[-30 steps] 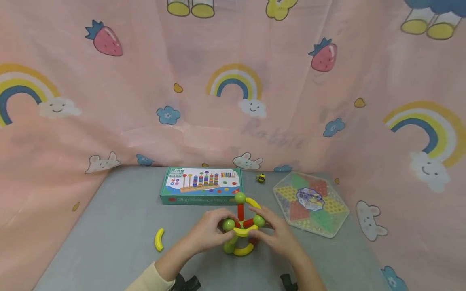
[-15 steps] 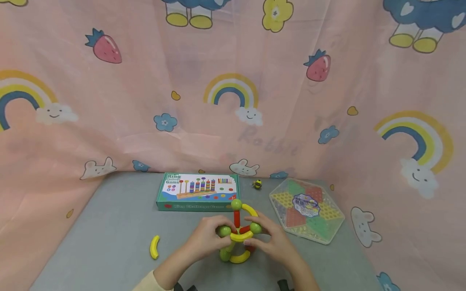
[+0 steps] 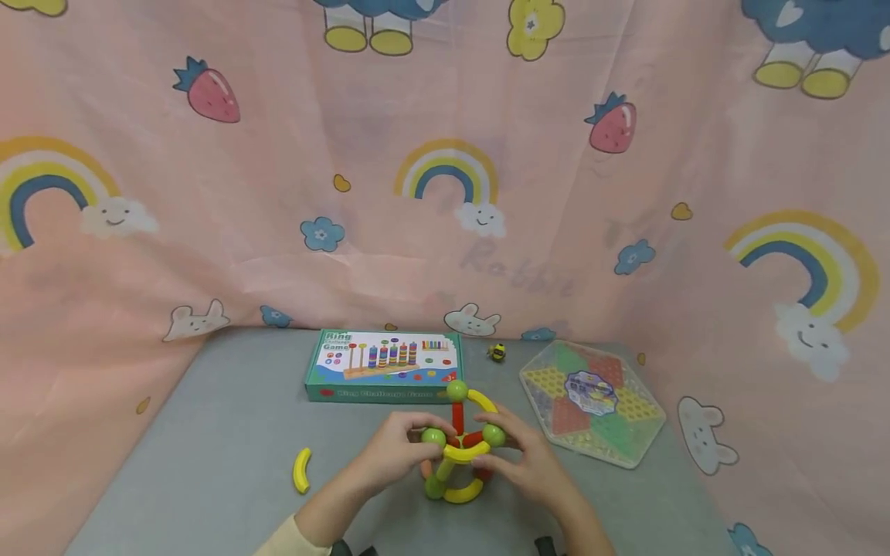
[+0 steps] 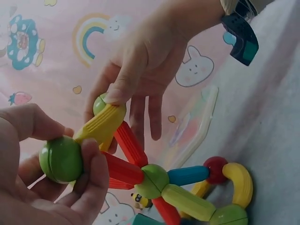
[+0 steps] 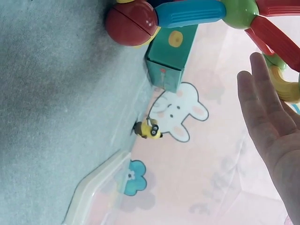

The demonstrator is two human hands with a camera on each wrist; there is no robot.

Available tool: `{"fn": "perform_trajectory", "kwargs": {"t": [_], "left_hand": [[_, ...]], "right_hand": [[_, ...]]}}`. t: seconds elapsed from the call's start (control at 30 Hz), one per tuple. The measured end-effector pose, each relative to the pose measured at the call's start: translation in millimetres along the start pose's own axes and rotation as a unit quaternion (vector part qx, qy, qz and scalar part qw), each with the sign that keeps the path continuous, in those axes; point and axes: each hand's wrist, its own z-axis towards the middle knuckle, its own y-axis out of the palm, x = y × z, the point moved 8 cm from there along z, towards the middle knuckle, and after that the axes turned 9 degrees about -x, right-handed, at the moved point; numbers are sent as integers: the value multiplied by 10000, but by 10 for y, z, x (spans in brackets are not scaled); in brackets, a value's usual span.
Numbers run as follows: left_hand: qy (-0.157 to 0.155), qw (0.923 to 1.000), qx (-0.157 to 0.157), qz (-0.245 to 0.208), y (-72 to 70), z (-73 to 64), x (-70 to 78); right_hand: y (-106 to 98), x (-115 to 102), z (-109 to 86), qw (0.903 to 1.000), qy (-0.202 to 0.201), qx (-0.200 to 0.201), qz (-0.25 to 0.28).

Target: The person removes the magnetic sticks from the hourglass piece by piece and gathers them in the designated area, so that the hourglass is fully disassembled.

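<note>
A ball-and-stick construction toy [image 3: 458, 421] stands on the grey table between both hands. Green balls, straight red sticks and curved yellow sticks make up its frame; the left wrist view also shows a blue stick [image 4: 188, 176] and a red ball [image 4: 216, 169] low down. My left hand [image 3: 392, 455] grips the left green ball [image 4: 61, 159] between thumb and fingers. At the other end of the front curved yellow stick [image 4: 101, 124], my right hand [image 3: 528, 459] pinches the joint with the right green ball [image 3: 494, 435], thumb on the stick. Its other fingers extend loosely.
One loose curved yellow stick [image 3: 301, 470] lies to the left. Behind the toy is a green Ring Challenge Game box [image 3: 382, 367], with a small bee figure [image 3: 497, 353] beside it. A hexagonal clear-lidded game board [image 3: 593, 403] lies at right, before a pink printed curtain [image 3: 348, 255].
The head view has tilted up a little. Both hands stay on the toy; the left fingers have shifted slightly, leaving more of the left green ball showing.
</note>
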Motion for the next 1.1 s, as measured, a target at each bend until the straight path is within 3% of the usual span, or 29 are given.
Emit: {"fn": "perform_trajectory", "kwargs": {"t": [0.13,0.37,0.43,0.63,0.7,0.77,0.87,0.97,1.03,1.1], "left_hand": [[2,9992,-135,-388,-4,-17,-20],[231,9974,-329,-605,-41,-80,2],[293,9978,-193,-559,-104,-98,24],[191,9976,635,-217,-407,-191,30],[181,9943,1024,224,-550,-243,32],[189,9861,1395,882,-688,-311,53],[199,9567,1918,2182,-887,-414,100],[126,9315,2185,2906,-1073,-474,73],[-71,9255,2308,3001,-1225,-484,-38],[-292,9272,2367,2888,-1373,-495,-193]], "right_hand": [[11,19,5,10000,12,-19,51],[19,41,-9,9998,198,35,84],[13,45,-7,9997,244,79,57],[6,26,8,9995,279,99,-55],[3,31,9,9995,304,78,-79],[2,38,11,9994,323,52,-75],[3,30,9,9993,351,37,-80],[-1,20,14,9992,374,36,-98],[-6,16,20,9992,372,47,-136],[-7,20,23,9992,377,48,-123]]}}
